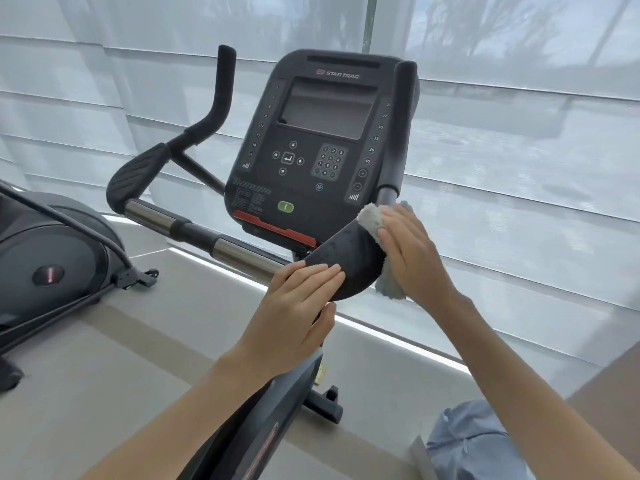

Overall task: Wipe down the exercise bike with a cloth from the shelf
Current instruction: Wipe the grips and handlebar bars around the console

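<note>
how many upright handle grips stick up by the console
2. left grip stands clear of the console; right grip overlaps its right edge, above the cloth. none looks hidden.

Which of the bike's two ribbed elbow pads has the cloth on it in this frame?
The right pad, nearest the camera: the right hand holds the grey cloth against its end. The left pad sits untouched.
</note>
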Tool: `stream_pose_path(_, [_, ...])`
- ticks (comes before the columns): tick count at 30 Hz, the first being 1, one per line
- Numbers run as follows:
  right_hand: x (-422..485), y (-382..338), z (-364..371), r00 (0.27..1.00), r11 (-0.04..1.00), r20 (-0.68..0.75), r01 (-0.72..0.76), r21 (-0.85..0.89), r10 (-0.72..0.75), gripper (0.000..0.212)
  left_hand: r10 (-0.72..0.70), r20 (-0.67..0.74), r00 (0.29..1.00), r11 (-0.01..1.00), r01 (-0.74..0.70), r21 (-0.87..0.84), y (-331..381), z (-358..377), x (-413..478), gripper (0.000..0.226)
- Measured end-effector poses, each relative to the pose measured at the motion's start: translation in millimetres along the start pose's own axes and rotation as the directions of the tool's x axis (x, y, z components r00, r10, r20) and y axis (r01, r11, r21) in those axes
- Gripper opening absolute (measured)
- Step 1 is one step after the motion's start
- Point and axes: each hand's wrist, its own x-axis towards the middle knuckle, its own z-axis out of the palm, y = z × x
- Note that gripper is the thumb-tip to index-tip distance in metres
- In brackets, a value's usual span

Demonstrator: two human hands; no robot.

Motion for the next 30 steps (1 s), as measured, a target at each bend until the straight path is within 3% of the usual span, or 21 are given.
stream_pose_path(3, [32,-4,-7,0.996,0.994,0.046,-0.079,0.08,0.076,0.035,0.0,0.011,1.0,1.0,0.0,-0.003,1,-1,0,0.049])
stream_pose_path(7, [40,-2,5,0.975,0.998,0.212,-0.068,-0.001,0.066,0.029,0.0,0.035,0.999,1.0,-0.001,0.031,1,0,-5,0.046])
stream_pose_path(15, [-18,-28,9,0.994,0.997,0.096,-0.066,0.045,0.061,0.032,0.023,0.011,1.0,0.998,-0.023,0.064,-3,0,-10,0.041])
stream_pose_path(20, [-54,-53,-4,0.991,0.995,0.136,-0.015,0.099,0.001,0.034,0.05,-0.05,0.998,0.997,-0.047,0.053,-4,-1,-9,0.041])
stream_pose_path(26, [9,-38,-28,0.988,0.983,-0.035,-0.149,0.107,0.153,0.028,0.056,-0.095,0.994,0.997,-0.051,0.052,-10,-4,-14,0.038])
stream_pose_path(30, [43,-12,-4,0.972,0.985,0.157,-0.171,-0.033,0.174,0.026,0.055,-0.091,0.994,0.997,-0.05,0.055,-13,-4,-15,0.036])
